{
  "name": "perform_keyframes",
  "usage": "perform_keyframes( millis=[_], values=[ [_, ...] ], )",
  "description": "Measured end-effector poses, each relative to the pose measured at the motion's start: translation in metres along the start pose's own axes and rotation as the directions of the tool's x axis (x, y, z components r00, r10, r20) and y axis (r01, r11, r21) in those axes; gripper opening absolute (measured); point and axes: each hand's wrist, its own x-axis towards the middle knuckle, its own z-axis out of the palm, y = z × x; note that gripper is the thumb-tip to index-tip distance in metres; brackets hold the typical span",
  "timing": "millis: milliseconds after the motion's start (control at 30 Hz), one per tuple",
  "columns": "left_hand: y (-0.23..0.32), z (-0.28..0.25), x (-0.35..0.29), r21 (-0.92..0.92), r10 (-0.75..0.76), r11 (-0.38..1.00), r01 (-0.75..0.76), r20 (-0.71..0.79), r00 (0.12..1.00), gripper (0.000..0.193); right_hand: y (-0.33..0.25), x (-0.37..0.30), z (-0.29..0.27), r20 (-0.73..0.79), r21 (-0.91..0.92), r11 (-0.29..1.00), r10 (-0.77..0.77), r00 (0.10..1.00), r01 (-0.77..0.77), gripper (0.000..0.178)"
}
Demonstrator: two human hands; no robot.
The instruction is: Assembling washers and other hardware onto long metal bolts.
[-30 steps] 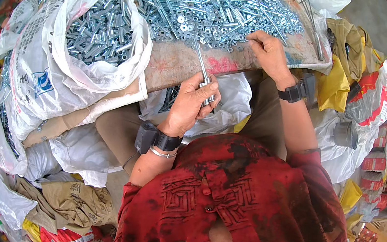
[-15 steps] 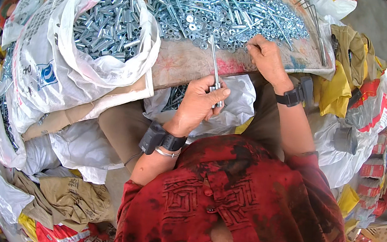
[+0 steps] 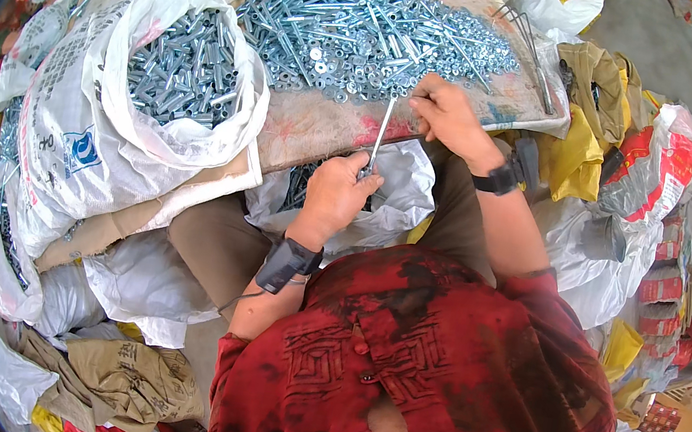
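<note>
My left hand (image 3: 335,195) is closed around the lower end of a long, thin, silvery bolt (image 3: 383,131), whose shaft points up and away from me. Just right of the bolt's upper tip is my right hand (image 3: 454,123), its thumb and fingers pinched together. Whatever lies in that pinch is too small or hidden to make out. Beyond both hands, a heap of loose metal hardware (image 3: 337,25) covers the worktable: long bolts, sleeves, washers and nuts. Several loose washers (image 3: 321,69) lie along the heap's near edge.
To the left stands a white woven sack (image 3: 68,119) filled with metal sleeves (image 3: 186,65). Below the table edge, between my legs, an open white bag (image 3: 408,181) holds dark metal pieces. Bent metal rods (image 3: 535,57) rest at the table's right corner, near yellow bags (image 3: 578,160).
My right hand has come closer to the bolt's upper tip, still pinched. My left hand keeps its hold on the bolt. The whole view has shifted slightly.
</note>
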Motion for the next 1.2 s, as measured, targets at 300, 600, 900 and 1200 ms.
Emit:
perform_keyframes(
  millis=[300,600,900,1200],
  values=[
    [0.019,0.002,-0.005,0.430,0.134,0.889,-0.158,0.087,0.987,0.023,-0.006,-0.040,-0.045,0.368,0.849,0.368,0.100,0.924,-0.378,0.015],
    [0.012,0.008,-0.001,0.328,0.247,0.913,-0.242,0.027,0.969,0.019,0.030,-0.031,-0.015,0.433,0.898,0.136,-0.103,0.896,-0.418,0.031],
    [-0.004,0.011,0.007,-0.405,-0.043,0.910,0.086,0.113,0.993,0.011,0.064,0.017,0.020,-0.120,-0.290,0.912,0.267,0.956,-0.291,0.019],
    [0.001,0.008,0.004,-0.494,-0.096,0.856,0.156,0.145,0.985,0.008,0.064,0.022,0.017,-0.086,-0.397,0.880,0.247,0.965,-0.260,0.020]
  ],
)
